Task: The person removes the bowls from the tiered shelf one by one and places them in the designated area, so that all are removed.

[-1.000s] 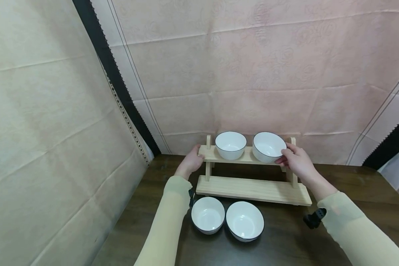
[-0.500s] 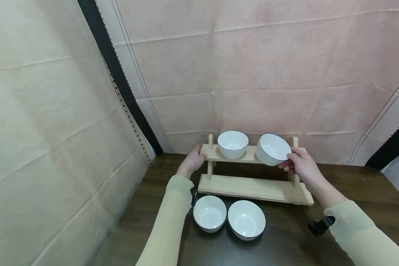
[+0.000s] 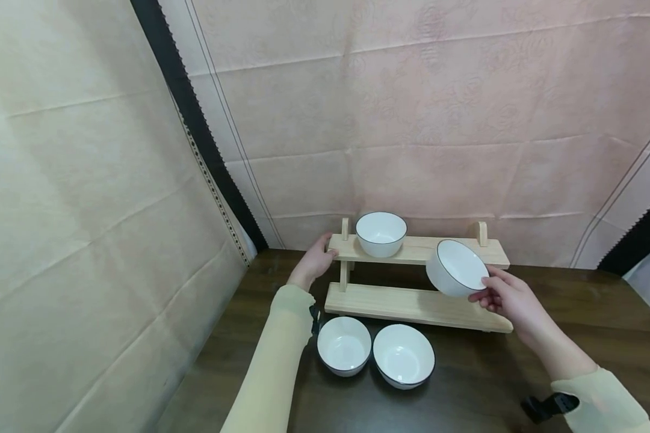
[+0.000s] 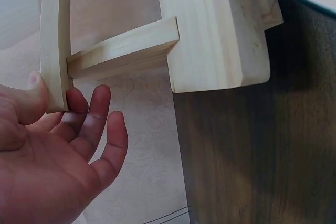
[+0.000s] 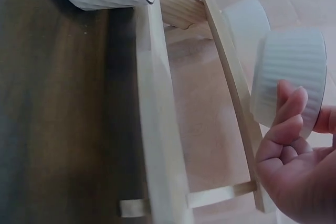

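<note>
A two-tier wooden rack (image 3: 417, 305) stands on the dark table against the back cloth. My left hand (image 3: 315, 261) pinches the left end of its upper shelf; in the left wrist view the thumb (image 4: 34, 98) lies on one side of the board and the fingers on the other. My right hand (image 3: 511, 297) holds a white dark-rimmed bowl (image 3: 451, 273) by its right rim, tilted, in front of the upper shelf. The right wrist view shows this bowl's ribbed outside (image 5: 291, 66) between thumb and fingers. Another white bowl (image 3: 380, 240) sits on the upper shelf's left part.
Two white bowls, a left one (image 3: 344, 349) and a right one (image 3: 404, 358), stand side by side on the table (image 3: 466, 385) in front of the rack. Cloth walls (image 3: 411, 120) enclose the table at the back and left.
My right hand has lifted the right bowl off the upper shelf and brought it forward, down and slightly right, tilting it. The left hand keeps its grip on the rack.
</note>
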`<state>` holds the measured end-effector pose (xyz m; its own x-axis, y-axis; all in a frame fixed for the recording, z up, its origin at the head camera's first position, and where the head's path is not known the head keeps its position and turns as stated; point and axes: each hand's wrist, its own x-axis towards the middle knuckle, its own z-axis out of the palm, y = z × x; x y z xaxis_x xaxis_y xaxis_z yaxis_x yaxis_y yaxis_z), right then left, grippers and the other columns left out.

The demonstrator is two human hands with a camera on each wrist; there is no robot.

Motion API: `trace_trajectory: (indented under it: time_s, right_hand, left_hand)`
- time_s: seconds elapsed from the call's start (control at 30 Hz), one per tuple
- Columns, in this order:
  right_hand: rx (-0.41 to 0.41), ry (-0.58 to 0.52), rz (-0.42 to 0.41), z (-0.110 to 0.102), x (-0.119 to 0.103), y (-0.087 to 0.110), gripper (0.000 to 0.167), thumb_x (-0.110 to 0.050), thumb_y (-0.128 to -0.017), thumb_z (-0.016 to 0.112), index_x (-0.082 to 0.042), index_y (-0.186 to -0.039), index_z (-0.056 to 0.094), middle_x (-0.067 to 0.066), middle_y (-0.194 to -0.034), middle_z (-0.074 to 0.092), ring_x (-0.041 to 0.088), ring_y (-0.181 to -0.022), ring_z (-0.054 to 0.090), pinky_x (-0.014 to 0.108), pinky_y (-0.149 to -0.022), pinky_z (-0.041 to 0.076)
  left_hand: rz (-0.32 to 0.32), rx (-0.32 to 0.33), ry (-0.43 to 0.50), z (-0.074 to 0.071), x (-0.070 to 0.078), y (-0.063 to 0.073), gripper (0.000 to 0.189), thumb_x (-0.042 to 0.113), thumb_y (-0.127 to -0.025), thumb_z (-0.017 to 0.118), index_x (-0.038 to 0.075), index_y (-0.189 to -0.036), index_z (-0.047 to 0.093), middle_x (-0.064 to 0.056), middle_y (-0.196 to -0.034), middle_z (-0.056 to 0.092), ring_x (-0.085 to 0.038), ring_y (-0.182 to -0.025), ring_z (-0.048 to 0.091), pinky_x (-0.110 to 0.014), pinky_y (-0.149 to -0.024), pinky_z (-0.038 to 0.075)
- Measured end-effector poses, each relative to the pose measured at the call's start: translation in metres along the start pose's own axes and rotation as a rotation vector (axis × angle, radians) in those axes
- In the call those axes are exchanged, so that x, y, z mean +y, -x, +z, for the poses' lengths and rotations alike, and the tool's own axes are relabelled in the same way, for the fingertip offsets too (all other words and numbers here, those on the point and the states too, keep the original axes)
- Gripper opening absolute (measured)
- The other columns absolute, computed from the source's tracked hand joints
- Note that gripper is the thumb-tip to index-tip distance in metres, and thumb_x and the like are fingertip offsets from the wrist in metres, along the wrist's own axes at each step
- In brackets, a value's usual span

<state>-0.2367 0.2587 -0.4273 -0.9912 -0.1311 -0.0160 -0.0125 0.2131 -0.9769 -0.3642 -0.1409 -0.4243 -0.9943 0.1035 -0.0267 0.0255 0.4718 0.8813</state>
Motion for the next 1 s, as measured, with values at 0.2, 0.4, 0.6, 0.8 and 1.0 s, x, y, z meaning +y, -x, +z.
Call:
trace_trajectory:
  time_s: [0.2, 0.4, 0.6, 0.8, 1.0]
  right_hand:
    - [-0.021, -0.045, -0.002, -0.005, 0.025, 0.023, 0.053, -0.026, -0.11, 0.041, 0.008, -0.148, 0.027, 0.005, -0.088, 0.071, 0.013, -0.074, 0.062, 0.028, -0.068, 0.053]
    - [-0.034, -0.024, -0.015, -0.01, 0.045, 0.044, 0.048, -0.022, -0.109, 0.045, 0.006, -0.145, 0.032, 0.01, -0.084, 0.071, 0.014, -0.069, 0.061, 0.028, -0.063, 0.052]
    - [-0.093, 0.073, -0.041, -0.019, 0.052, 0.058, 0.053, -0.019, -0.109, 0.042, 0.011, -0.149, 0.024, 0.012, -0.084, 0.069, 0.021, -0.07, 0.063, 0.031, -0.064, 0.053]
    - [-0.163, 0.089, -0.063, -0.028, 0.057, 0.065, 0.048, -0.016, -0.109, 0.043, 0.008, -0.147, 0.029, 0.016, -0.084, 0.067, 0.024, -0.069, 0.062, 0.033, -0.062, 0.053]
    - [-0.286, 0.072, -0.076, -0.033, 0.061, 0.066, 0.034, -0.014, -0.109, 0.043, -0.018, -0.143, 0.043, 0.017, -0.084, 0.068, 0.023, -0.069, 0.061, 0.034, -0.062, 0.051]
  left_hand:
    - [0.008, -0.011, 0.021, 0.001, -0.002, -0.002, 0.06, 0.015, -0.106, 0.051, 0.011, -0.159, 0.025, -0.021, -0.152, 0.042, -0.034, -0.126, 0.055, -0.05, -0.11, 0.039]
    - [0.004, -0.01, 0.018, 0.001, -0.004, -0.004, 0.06, 0.016, -0.106, 0.05, 0.012, -0.16, 0.025, -0.021, -0.152, 0.042, -0.034, -0.124, 0.056, -0.05, -0.11, 0.039]
    - [0.005, -0.004, 0.0, -0.001, -0.003, -0.003, 0.059, 0.017, -0.106, 0.049, 0.012, -0.16, 0.025, -0.02, -0.153, 0.041, -0.034, -0.13, 0.052, -0.051, -0.112, 0.036]
    - [0.011, 0.001, -0.018, 0.0, -0.002, -0.004, 0.059, 0.017, -0.106, 0.05, 0.011, -0.16, 0.025, -0.019, -0.154, 0.041, -0.033, -0.13, 0.052, -0.049, -0.112, 0.037]
    - [-0.001, -0.002, -0.005, 0.001, -0.004, -0.003, 0.059, 0.018, -0.107, 0.049, 0.013, -0.16, 0.025, -0.019, -0.153, 0.042, -0.034, -0.127, 0.054, -0.052, -0.109, 0.04]
